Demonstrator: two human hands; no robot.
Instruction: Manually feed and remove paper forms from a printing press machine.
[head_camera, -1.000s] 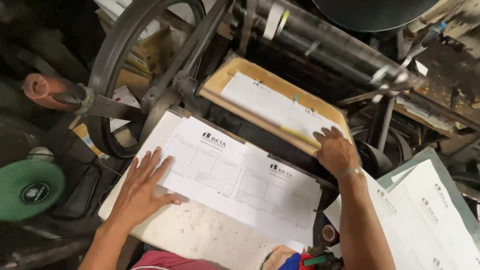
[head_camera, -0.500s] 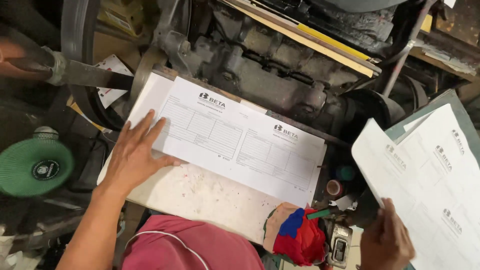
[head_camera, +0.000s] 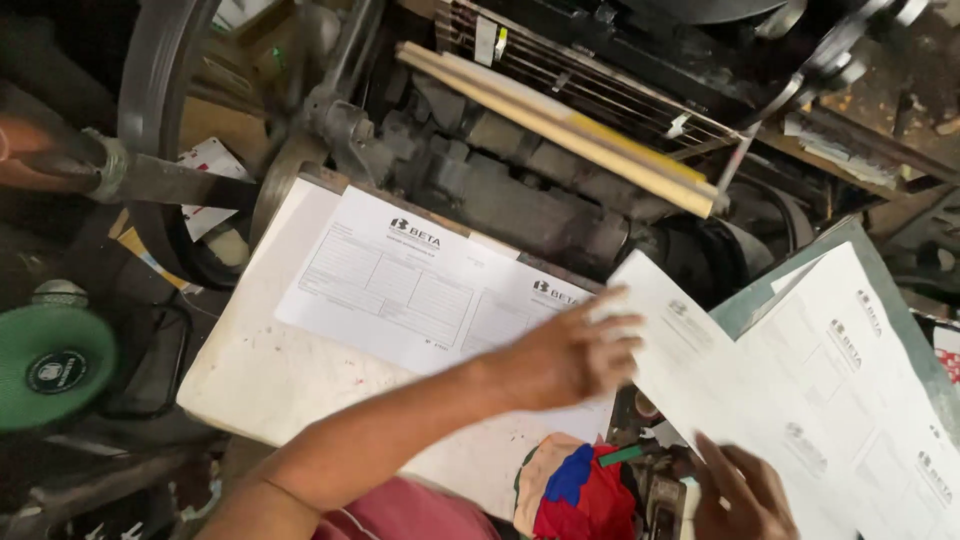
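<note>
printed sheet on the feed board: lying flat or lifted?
Flat. The printed sheet lies spread on the white board, no edge raised. The left hand reaches across its right end toward another sheet.

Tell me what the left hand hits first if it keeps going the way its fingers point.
The left hand points right, fingertips at the edge of a loose printed sheet. That sheet would likely be met first, though depth is unclear.

A green disc lies left of the board; a multicoloured rag sits below the dark press
</note>
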